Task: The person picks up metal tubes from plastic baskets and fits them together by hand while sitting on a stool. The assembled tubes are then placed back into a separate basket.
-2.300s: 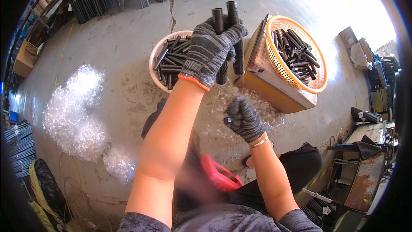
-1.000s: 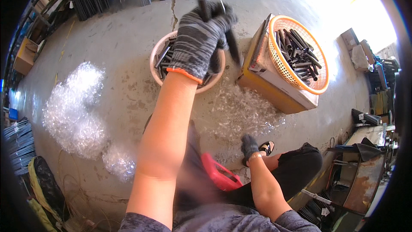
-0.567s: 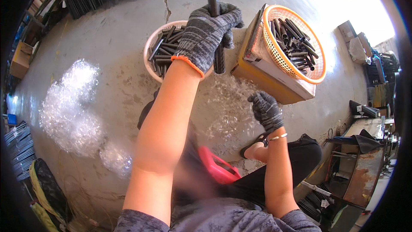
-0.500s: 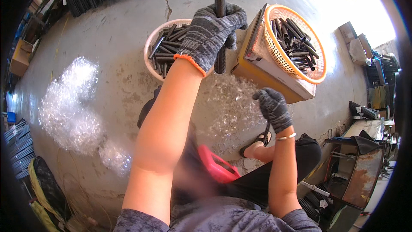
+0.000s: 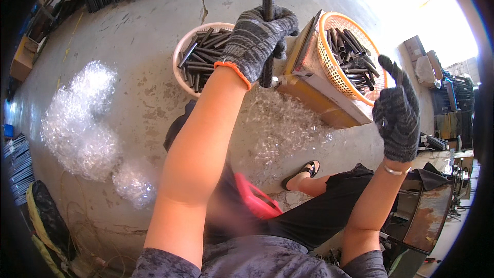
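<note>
My left hand (image 5: 260, 41), in a striped grey knit glove with an orange cuff, is wrapped round a short black tube (image 5: 267, 69) held roughly upright. Behind that wrist a pale pink basket (image 5: 179, 78) holds many similar black tubes (image 5: 200, 57). My right hand (image 5: 399, 110), also gloved, hovers at the right side of an orange-rimmed basket (image 5: 330, 72). Its index finger points up and the others are partly bent, with nothing visible in them. Black tubes (image 5: 350, 46) lie loose inside this second basket.
A cardboard box (image 5: 329, 104) supports the orange-rimmed basket. Clear plastic scraps (image 5: 288, 123) litter the floor before it, with a larger heap (image 5: 77, 123) at left. A pinkish-red plastic object (image 5: 254, 198) sits between my legs. A rusty metal stand (image 5: 429, 213) is at right.
My right hand has moved right and upward, from in front of the box to beside the orange-rimmed basket, and its index finger has straightened. My left hand still grips the tube.
</note>
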Tool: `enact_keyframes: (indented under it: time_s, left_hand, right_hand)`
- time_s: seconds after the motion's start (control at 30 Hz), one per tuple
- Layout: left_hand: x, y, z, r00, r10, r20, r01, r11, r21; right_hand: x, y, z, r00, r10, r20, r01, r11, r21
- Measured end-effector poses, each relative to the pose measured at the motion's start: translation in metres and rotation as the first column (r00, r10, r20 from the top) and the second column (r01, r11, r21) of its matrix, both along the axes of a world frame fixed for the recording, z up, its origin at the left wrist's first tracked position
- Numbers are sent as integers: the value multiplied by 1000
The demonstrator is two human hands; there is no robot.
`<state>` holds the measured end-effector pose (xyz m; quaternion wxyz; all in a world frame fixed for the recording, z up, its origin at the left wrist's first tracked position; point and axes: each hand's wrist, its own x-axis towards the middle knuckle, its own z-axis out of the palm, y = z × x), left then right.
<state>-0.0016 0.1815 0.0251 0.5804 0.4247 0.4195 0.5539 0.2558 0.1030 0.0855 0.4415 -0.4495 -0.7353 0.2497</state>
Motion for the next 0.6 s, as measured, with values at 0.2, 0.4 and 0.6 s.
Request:
enact_keyframes:
  time_s: [0.2, 0.4, 0.6]
  left_hand:
    - [-11, 7, -11, 986, 75, 150, -77, 997, 8]
    - [-1, 4, -8, 992, 42, 123, -37, 998, -46]
    - [8, 6, -18, 983, -53, 173, 69, 994, -85]
  right_hand:
    - [-29, 42, 38, 891, 126, 436, -242, 944, 223]
    - [-39, 82, 67, 750, 201, 631, -332, 939, 95]
    - [-52, 81, 115, 617, 120, 778, -263, 963, 60]
